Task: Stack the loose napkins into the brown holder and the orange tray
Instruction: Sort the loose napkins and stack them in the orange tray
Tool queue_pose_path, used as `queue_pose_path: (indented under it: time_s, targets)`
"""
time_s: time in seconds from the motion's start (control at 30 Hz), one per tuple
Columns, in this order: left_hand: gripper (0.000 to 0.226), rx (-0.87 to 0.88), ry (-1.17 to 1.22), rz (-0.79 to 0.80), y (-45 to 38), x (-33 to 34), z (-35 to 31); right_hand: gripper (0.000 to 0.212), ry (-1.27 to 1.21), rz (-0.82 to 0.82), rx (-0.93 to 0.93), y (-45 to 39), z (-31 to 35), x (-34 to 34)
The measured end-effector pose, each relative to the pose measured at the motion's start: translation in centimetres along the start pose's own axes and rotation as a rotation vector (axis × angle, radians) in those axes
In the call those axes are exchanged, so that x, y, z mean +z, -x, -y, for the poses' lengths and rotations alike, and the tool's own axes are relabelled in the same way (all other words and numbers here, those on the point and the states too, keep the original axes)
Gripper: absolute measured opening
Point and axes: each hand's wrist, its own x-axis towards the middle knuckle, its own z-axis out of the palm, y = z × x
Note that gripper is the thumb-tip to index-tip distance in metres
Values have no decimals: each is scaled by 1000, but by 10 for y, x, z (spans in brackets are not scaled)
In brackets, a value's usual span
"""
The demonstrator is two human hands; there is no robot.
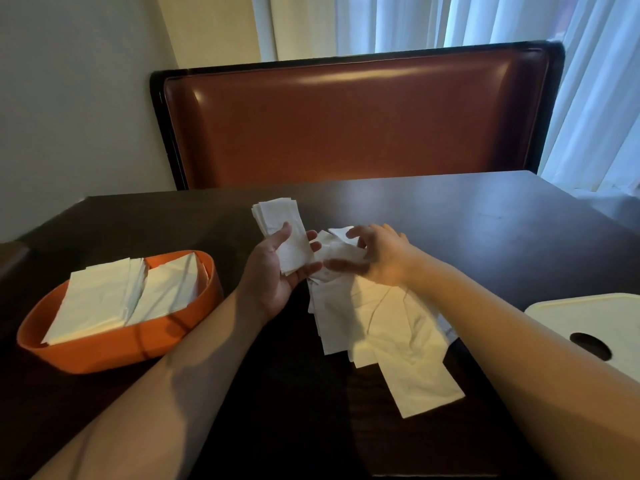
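Note:
My left hand (277,271) holds a small stack of folded white napkins (282,225) upright above the dark table, thumb across its front. Just to its right, my right hand (372,258) pinches a single white napkin (337,249) between thumb and fingers, close to the stack. Beneath my right forearm lies a loose heap of white napkins (391,334) spread over the table. At the left stands the orange tray (114,351), with two slanting piles of napkins (114,299) inside it. No brown holder is in view.
A cream plastic lid with a dark hole (588,327) lies at the table's right edge. Behind the dark table (485,216) stands a red-brown padded booth back (346,126), with white curtains beyond.

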Motion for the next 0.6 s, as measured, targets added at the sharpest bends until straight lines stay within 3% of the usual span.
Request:
queue_pose_path:
  time_s: [0.13,0.2,0.37,0.5,0.6]
  targets:
    - [18,10,-19,-10,-1,0,1,58,52,19,-18,1,-7,-8]
    - [17,14,-18,-8,-1,0,1,54,36,57,-25,3,-5,-13]
    - [17,12,8,-4,0,0,-1,22,-57,-31,-125,5,-2,-18]
    - [18,16,14,-19,0,1,-1,20,-184,-68,-172,8,-2,-24]
    - [14,28,10,-34,-1,1,-2,32,-240,-84,-186,10,-2,-28]
